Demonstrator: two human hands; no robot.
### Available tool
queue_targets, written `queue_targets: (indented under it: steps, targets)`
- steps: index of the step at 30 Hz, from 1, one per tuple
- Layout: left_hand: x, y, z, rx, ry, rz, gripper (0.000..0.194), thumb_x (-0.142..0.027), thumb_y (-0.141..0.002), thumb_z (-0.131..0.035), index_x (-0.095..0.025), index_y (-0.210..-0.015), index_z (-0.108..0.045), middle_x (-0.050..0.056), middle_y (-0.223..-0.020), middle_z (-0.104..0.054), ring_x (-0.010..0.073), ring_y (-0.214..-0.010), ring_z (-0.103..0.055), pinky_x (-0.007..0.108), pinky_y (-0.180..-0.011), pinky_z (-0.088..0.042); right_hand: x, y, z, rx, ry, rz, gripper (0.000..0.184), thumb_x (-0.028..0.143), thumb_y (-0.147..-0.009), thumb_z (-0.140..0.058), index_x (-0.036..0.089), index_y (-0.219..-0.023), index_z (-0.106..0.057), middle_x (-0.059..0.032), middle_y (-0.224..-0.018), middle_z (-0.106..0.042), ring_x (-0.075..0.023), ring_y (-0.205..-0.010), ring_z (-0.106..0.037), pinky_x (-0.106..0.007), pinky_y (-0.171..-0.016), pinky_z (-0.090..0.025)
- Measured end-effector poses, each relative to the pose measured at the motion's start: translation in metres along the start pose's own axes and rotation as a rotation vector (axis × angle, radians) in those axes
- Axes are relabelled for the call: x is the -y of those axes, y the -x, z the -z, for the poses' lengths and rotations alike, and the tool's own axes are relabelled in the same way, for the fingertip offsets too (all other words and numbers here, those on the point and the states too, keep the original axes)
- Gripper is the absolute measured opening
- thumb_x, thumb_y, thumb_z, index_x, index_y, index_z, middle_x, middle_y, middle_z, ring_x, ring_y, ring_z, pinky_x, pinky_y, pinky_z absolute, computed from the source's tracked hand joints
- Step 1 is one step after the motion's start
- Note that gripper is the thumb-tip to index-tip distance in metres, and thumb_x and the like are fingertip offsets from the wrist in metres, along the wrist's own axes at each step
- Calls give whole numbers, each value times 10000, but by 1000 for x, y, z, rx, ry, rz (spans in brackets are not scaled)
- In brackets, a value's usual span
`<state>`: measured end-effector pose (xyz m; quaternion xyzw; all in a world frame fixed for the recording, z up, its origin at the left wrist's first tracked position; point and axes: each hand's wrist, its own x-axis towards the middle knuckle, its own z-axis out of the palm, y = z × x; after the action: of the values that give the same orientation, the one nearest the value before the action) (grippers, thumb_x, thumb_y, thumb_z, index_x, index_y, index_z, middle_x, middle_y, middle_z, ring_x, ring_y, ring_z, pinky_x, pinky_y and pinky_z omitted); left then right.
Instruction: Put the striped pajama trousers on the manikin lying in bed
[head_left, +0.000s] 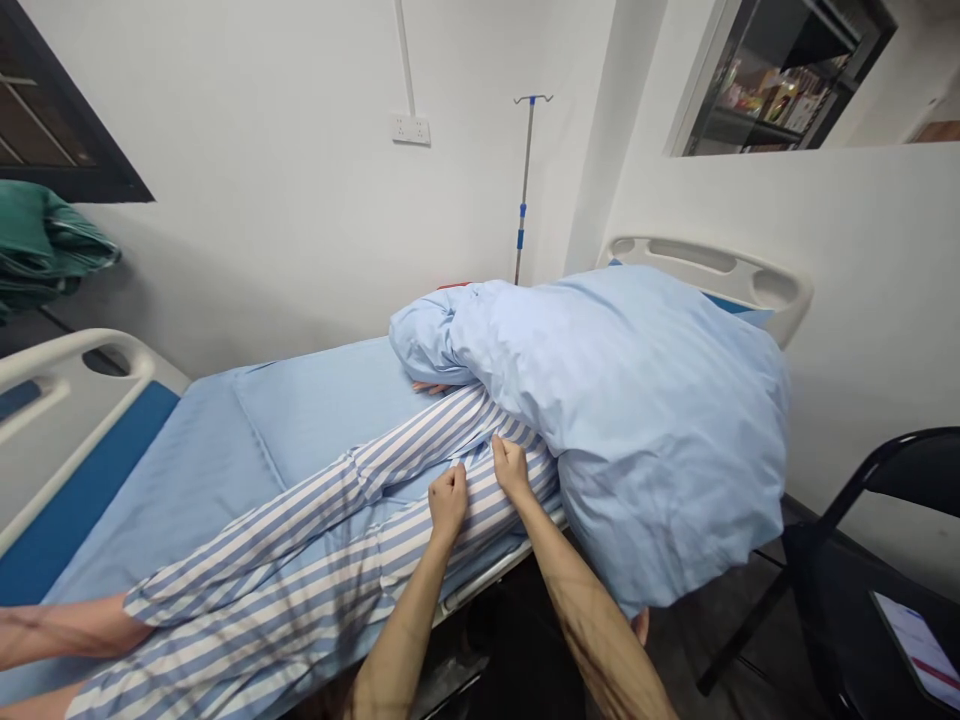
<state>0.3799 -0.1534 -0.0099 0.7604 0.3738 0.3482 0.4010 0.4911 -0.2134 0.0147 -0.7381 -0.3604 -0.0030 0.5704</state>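
On a bed, a figure lies in blue-and-white striped trousers (292,520); I cannot tell whether it is a person or a manikin. My left hand (448,500) is closed in a fist, thumb side up, at the near thigh. Slightly farther up the same thigh, my right hand (510,466) makes a similar fist. Neither fist shows cloth bunched in it. A light blue quilt (622,390) is heaped over the upper body and hides the head. Fingers of the figure's hand (430,387) show under the quilt's left edge, and another hand (640,626) hangs below its near edge.
The bed has a pale blue sheet (300,390), a footboard (150,350) at left and a headboard (784,290) at right. An IV pole (527,160) stands behind it. A black chair (847,590) bears a phone (921,650). Green cloth (45,240) lies far left.
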Motion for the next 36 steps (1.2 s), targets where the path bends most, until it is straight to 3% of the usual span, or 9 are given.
queue_targets:
  steps: [3,6,16,20,25,30,36]
  targets:
    - [2,1,-1,14,-26,-10,419,-420,-844,-343,-199,-498,-262,-22,-479,-284,113,-501,-328,275,-537,-235,-19,4,-4,37,89,45,433,411,-896,-307,218,-509,-302,17,-458,-372,-113,-476,-330,-291,-545,-211]
    - [-3,0,-2,52,-40,-2,413,-407,-834,-361,-199,-488,-273,-20,-477,-293,113,-499,-323,280,-537,-229,-23,7,-6,21,132,52,432,384,-908,-292,217,-511,-321,-10,-462,-422,-119,-481,-346,-305,-566,-221]
    - [-59,-5,-13,108,205,-41,390,-391,-820,-403,-210,-496,-284,-24,-489,-293,107,-504,-299,289,-537,-255,-13,7,-3,26,90,33,446,407,-906,-288,207,-512,-350,-23,-463,-461,-121,-475,-375,-293,-543,-231]
    - [-48,-6,-30,81,248,42,399,-393,-829,-387,-215,-483,-299,-12,-461,-337,114,-486,-335,287,-528,-275,-17,7,-3,-16,18,22,429,392,-903,-314,208,-516,-327,-14,-455,-442,-120,-475,-381,-291,-537,-242]
    - [-28,1,-53,-3,71,15,405,-381,-855,-341,-198,-494,-362,2,-462,-429,120,-495,-377,279,-540,-257,-26,7,-4,-30,-46,-9,419,405,-887,-350,197,-523,-339,13,-463,-424,-103,-482,-362,-267,-524,-251]
    - [-28,4,-52,48,56,-19,427,-393,-870,-295,-184,-514,-405,7,-488,-474,113,-508,-403,265,-545,-249,-21,7,0,12,-75,-52,445,467,-864,-366,194,-512,-357,19,-464,-423,-98,-493,-345,-264,-520,-261]
    - [-29,3,-48,66,49,-46,447,-411,-875,-298,-183,-493,-339,-13,-475,-381,100,-516,-350,269,-551,-211,12,-11,26,-31,-141,-84,467,539,-838,-362,217,-504,-314,41,-453,-331,-94,-488,-301,-272,-498,-254]
